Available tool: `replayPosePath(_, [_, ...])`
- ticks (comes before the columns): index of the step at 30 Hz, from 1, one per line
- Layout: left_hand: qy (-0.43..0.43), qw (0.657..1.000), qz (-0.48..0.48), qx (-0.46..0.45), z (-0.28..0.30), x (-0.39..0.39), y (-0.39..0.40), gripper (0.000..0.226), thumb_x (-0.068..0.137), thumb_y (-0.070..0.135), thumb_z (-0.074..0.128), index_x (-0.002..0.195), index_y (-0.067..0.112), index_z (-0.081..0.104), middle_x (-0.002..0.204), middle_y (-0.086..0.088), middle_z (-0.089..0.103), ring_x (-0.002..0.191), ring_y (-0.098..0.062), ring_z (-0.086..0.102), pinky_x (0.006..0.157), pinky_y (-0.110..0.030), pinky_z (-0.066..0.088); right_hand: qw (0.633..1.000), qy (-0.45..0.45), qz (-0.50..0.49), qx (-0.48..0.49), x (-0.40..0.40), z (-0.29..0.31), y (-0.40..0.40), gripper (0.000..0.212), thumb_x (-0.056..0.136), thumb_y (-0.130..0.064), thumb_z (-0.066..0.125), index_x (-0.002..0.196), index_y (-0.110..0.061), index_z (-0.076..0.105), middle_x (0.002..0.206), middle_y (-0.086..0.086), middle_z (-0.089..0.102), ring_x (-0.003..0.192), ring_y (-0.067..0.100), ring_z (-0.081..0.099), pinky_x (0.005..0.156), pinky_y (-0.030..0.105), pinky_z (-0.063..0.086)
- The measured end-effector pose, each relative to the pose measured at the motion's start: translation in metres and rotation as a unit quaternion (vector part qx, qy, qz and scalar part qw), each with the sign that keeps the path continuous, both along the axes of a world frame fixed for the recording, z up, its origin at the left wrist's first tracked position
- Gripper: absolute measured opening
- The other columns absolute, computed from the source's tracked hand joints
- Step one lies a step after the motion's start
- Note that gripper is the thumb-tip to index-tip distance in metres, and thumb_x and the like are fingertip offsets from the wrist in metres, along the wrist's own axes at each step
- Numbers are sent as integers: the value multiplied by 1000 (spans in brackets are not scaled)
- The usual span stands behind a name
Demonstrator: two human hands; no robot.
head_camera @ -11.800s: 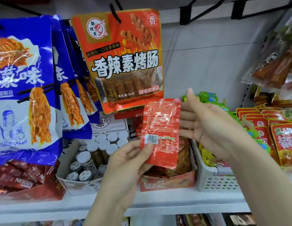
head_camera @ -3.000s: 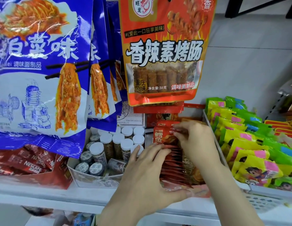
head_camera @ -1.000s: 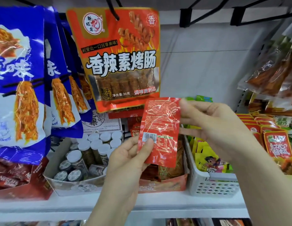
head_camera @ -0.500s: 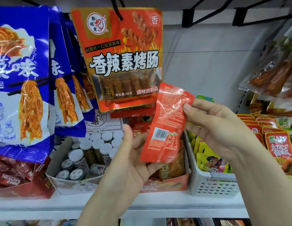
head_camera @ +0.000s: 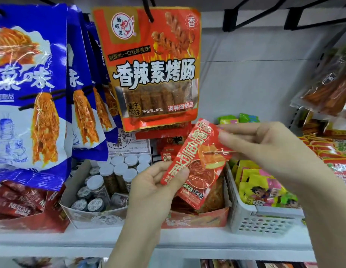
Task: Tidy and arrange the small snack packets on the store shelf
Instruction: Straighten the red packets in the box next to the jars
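- Snack packet (head_camera: 197,163): small, flat, red glossy film, printed face toward camera, tilted with top edge up-right. Held in the air in front of the shelf, above the red carton, not yet filed.
- Left hand (head_camera: 154,190): thumb and fingers curled, pinching packet's lower-left edge. Probably the steadying grip.
- Right hand (head_camera: 265,149): fingertips (head_camera: 223,135) pinching upper-right corner, remaining fingers loosely extended. Two-point hold at opposite corners keeps the limp film flat; likely checking face orientation before slotting in.
- Shelf board (head_camera: 91,238): pale, smooth front lip, nearest fixed surface.
- Red carton (head_camera: 195,219): open-top cardboard display box directly below the packet, holding matching red packets stacked on edge. Judged the destination.
- White basket (head_camera: 251,219): perforated plastic, just right of carton, filled with yellow-green sachets (head_camera: 265,186) standing in rows.
- Jar tray (head_camera: 87,213): cardboard, left of carton, small cylindrical jars with white caps, some upright, some lying down.
- Nescafe box (head_camera: 23,209): far left, red sticks, partly hidden by hanging bags.
- Orange hanging bag (head_camera: 154,70): glossy pouch with clear window, on a black hook above the carton; more of the same behind it.
- Blue hanging bags (head_camera: 33,84): crinkled film, overlapping in a row at left.
- Back panel (head_camera: 255,84): plain grey, matte.
- Risk: slick film, thin pinch, may slip during insertion.
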State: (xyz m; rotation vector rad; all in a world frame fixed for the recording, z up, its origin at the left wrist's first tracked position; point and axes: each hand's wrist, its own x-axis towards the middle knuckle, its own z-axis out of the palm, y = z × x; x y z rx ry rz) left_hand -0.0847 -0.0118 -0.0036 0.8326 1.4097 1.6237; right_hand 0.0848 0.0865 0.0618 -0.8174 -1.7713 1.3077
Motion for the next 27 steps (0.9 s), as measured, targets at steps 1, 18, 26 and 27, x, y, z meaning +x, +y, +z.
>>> replayPosePath(1, [22,1000,0,3,0,1,0,22,69,29,78,89,22,75,89,2,78,85,-16,75,77,-33,58,998,-20,-33,49,-2,2,-2,8,82,-21,72,88,-23,77,71,-10,75,60,-6,66,56,6,47])
replayPosePath(18, [564,817,-62,-105,-36,-31,10,70,89,70,14,145,37,39,147,19,43,134,3,24,121,-32,14,870,-106,-275,395,-59,-38,1,11,88,-17,72,97,-20,77,90,-5,76,75,16,72,74,36,56])
replayPosePath(26, [567,820,-59,-55,-42,-42,7,52,96,64,29,139,39,43,136,23,46,121,10,26,103,-13,18,893,-162,-210,363,-83,-69,12,11,86,-16,74,96,-18,79,91,-5,77,79,13,73,80,20,50])
replayPosePath(27, [572,817,-57,-54,-43,-43,7,54,95,65,29,140,38,43,137,23,45,123,8,27,104,-13,18,896,-171,-199,358,-84,-70,13,11,86,-17,74,95,-18,79,92,-6,77,81,12,73,82,20,51])
